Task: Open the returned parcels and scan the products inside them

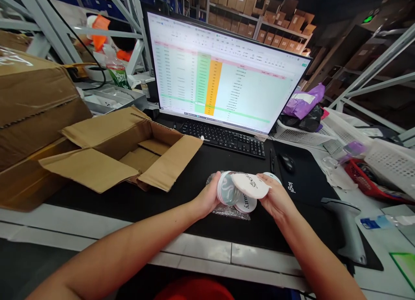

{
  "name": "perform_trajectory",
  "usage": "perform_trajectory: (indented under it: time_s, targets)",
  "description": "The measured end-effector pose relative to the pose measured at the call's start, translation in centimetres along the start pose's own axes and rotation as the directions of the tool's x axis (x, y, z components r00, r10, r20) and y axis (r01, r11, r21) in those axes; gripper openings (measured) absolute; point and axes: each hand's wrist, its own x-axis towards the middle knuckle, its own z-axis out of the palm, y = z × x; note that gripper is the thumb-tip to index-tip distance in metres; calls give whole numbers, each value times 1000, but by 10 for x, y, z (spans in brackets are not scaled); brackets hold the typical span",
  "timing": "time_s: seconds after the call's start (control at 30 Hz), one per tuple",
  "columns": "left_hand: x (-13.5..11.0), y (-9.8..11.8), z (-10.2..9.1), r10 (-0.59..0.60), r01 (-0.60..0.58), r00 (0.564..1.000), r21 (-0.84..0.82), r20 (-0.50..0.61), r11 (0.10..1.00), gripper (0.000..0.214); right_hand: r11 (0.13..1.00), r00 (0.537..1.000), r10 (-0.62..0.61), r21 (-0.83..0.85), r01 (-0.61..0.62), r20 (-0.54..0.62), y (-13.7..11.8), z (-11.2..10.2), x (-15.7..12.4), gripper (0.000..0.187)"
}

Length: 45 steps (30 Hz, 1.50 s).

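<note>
My left hand (209, 197) is closed around a round, clear plastic tub (228, 189) tilted toward me. A white oval pad with black script (251, 186) is pinched in my right hand (275, 198), beside the tub's mouth. Just below it lies a round white piece with similar lettering (246, 203); whether it touches either hand is unclear. Part of a white disc (271, 176) shows behind my right fingers. Bubble wrap (231, 212) lies on the black desk mat under the tub.
An open cardboard box (168, 161) stands at left, beside a larger carton (35, 105). Behind are a keyboard (227, 138) and a monitor (246, 84) with a spreadsheet. To the right are a pen (272, 161), a mouse (287, 162), a barcode scanner (348, 231) and a red basket (366, 179).
</note>
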Motion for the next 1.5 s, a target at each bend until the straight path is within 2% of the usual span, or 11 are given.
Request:
perform_trajectory:
  time_s: [0.1, 0.43, 0.6, 0.83, 0.97, 1.07, 1.13, 1.27, 1.37, 1.43, 1.5]
  targets:
    - [0, 2, 0, -17, 17, 999, -1, -40, 1000, 56, 987, 992, 97, 137, -86, -81, -2, 1, 0, 15]
    - [1, 10, 0, -110, 108, 992, 24, 67, 994, 68, 997, 990, -5, 75, -6, 138, 2, 18, -16, 37]
    - [2, 13, 0, -168, 169, 983, 0, 78, 986, 68, 977, 984, -100, -172, 125, 147, 5, 18, -15, 70]
    - [-2, 17, -1, -227, 227, 971, 10, 74, 974, 68, 877, 961, -228, -397, 273, 156, 8, 11, -9, 54]
    - [-1, 17, -3, -249, 251, 963, -13, 101, 968, 65, 730, 900, -393, -532, 429, 187, 6, 10, -15, 41]
    - [1, 15, -6, -234, 239, 966, -25, 110, 971, 61, 497, 727, -672, -641, 585, 143, 7, 8, -25, 18]
    - [3, 13, -10, -230, 234, 966, -28, 120, 972, 61, 320, 624, -736, -678, 662, 263, 10, 7, -30, 11]
    - [7, 14, -15, -215, 229, 963, -78, 160, 970, 67, 53, 589, -523, -666, 744, 616, 18, 8, -34, 19]
    - [7, 15, -16, -202, 216, 966, -78, 160, 973, 62, -130, 502, -443, -607, 784, 743, 23, 13, -31, 17]
    - [7, 14, -15, -218, 226, 967, -46, 131, 973, 59, -136, 477, -393, -562, 816, 786, 25, 15, -26, 24]
    - [7, 13, -14, -239, 242, 964, -18, 116, 970, 58, -102, 506, -358, -572, 814, 785, 27, 15, -21, 31]
